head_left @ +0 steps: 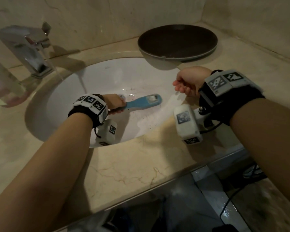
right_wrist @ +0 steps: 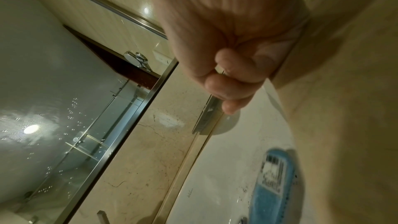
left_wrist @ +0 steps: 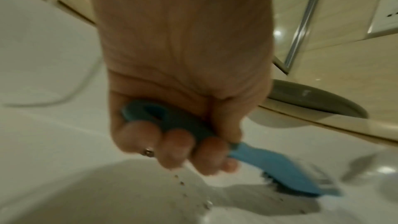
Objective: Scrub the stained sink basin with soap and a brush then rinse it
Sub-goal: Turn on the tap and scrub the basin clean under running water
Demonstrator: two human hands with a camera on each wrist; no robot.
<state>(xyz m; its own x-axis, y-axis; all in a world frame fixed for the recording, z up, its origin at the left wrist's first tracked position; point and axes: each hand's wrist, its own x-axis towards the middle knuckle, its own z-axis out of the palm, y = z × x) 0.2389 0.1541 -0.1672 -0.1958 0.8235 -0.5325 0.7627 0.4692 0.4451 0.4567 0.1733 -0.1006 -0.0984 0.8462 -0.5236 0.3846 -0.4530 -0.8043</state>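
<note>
The left hand [head_left: 115, 103] is down inside the white sink [head_left: 107, 76], its fingers [left_wrist: 178, 144] and thumb wrapped round the handle of a blue brush [head_left: 143, 101]. The brush head reaches out toward the right hand, bristles down on the basin floor, with dark specks scattered beside it. Water runs from the tap [head_left: 30, 51] into the basin just beyond the left hand. The right hand [head_left: 189, 82] hovers over the sink's rim, apart from the brush, fingers loosely curled and holding nothing. Beyond the right hand a dark plate [head_left: 177, 42] sits on the marble tabletop [head_left: 132, 164], its edge overhanging the sink.
</note>
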